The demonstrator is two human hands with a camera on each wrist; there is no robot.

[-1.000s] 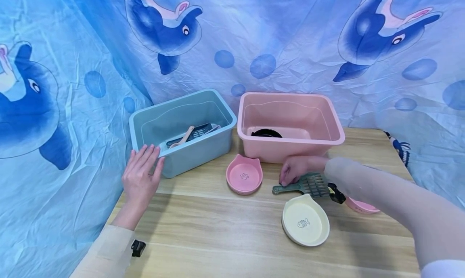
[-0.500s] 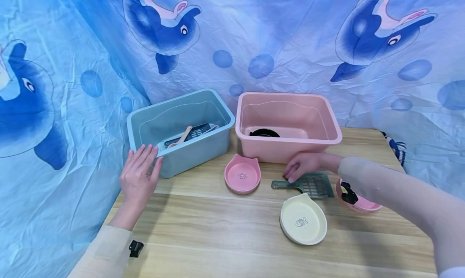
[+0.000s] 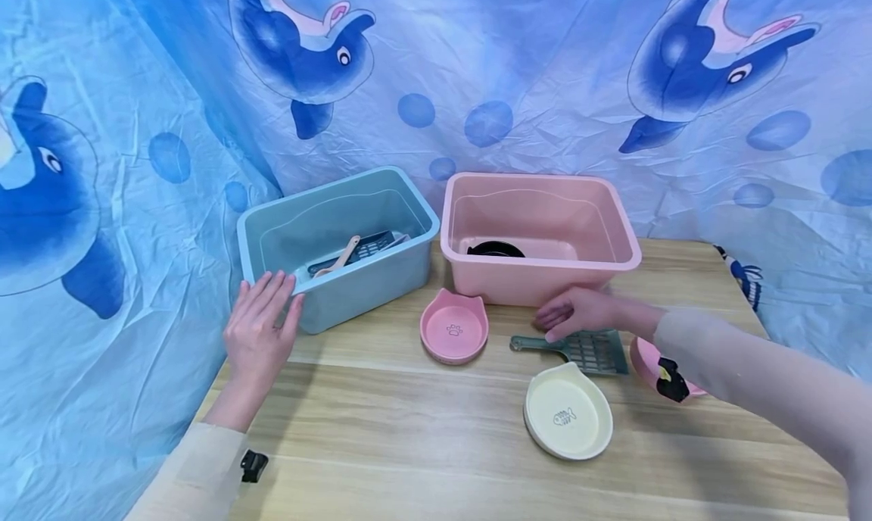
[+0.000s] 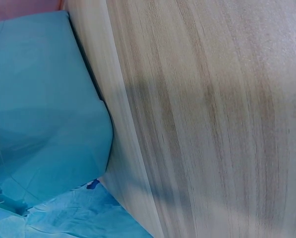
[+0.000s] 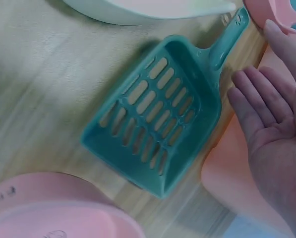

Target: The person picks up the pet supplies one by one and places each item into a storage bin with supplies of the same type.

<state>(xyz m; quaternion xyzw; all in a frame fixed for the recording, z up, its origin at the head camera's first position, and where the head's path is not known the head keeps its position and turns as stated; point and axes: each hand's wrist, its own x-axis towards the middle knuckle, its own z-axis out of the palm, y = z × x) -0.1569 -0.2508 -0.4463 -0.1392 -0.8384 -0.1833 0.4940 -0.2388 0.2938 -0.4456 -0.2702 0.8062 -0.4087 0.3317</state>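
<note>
A green slotted litter scoop (image 3: 591, 352) lies flat on the wooden table, its handle pointing left. My right hand (image 3: 579, 313) is just above the handle, in front of the pink bin (image 3: 545, 280); in the right wrist view its fingers (image 5: 259, 96) are loosely bent, apart from the scoop, and hold nothing. My left hand (image 3: 262, 328) rests with straight fingers on the near left corner of the blue bin (image 3: 368, 290). Inside that bin lie a beige-handled utensil (image 3: 341, 257) and a dark slotted scoop (image 3: 373, 244). The left wrist view shows mostly tabletop and bin wall.
A pink cat-eared bowl (image 3: 454, 329) stands between the bins' fronts. The cream bowl (image 3: 568, 415) sits just before the scoop. Another pink bowl (image 3: 643, 358) is partly hidden by the right wrist camera. A black round object (image 3: 496, 249) lies inside the pink bin.
My right hand has let go of the scoop's handle and moved slightly right, its fingers loosening. The scoop stays on the table. My left hand remains on the blue bin.
</note>
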